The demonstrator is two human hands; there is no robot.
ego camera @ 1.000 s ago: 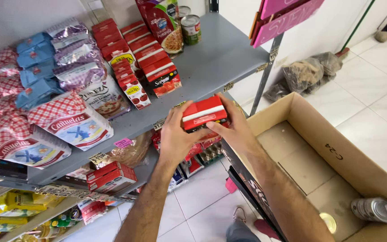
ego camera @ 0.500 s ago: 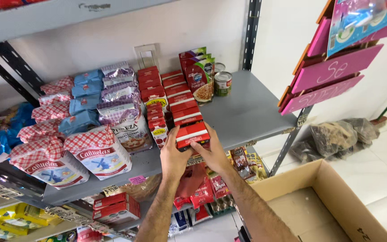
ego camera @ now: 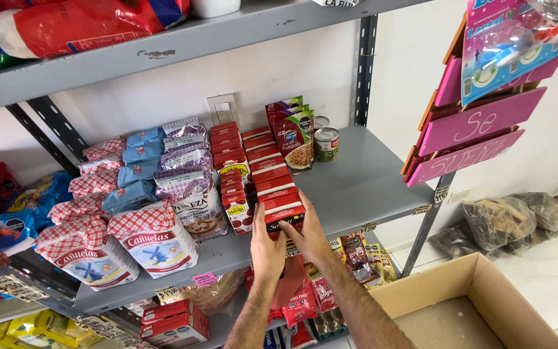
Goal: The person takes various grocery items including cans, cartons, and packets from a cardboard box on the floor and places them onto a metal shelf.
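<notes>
Both my hands rest against a red carton [ego camera: 283,212] at the front of a row of red cartons [ego camera: 267,169] on the grey metal shelf [ego camera: 356,187]. My left hand [ego camera: 267,249] presses its lower left side with the fingers up. My right hand [ego camera: 307,236] lies on its front and right side. The carton sits on the shelf near the front edge.
Left of the row stand small red boxes [ego camera: 235,203], checkered flour bags [ego camera: 155,242] and blue packets [ego camera: 138,169]. Behind are sauce pouches [ego camera: 295,132] and a tin can [ego camera: 326,143]. An open cardboard box [ego camera: 466,307] sits on the floor at right, pink signs [ego camera: 469,129] above it.
Both hands carried the red carton up from over the cardboard box to the shelf and set it at the front of the row. The view tilted up.
</notes>
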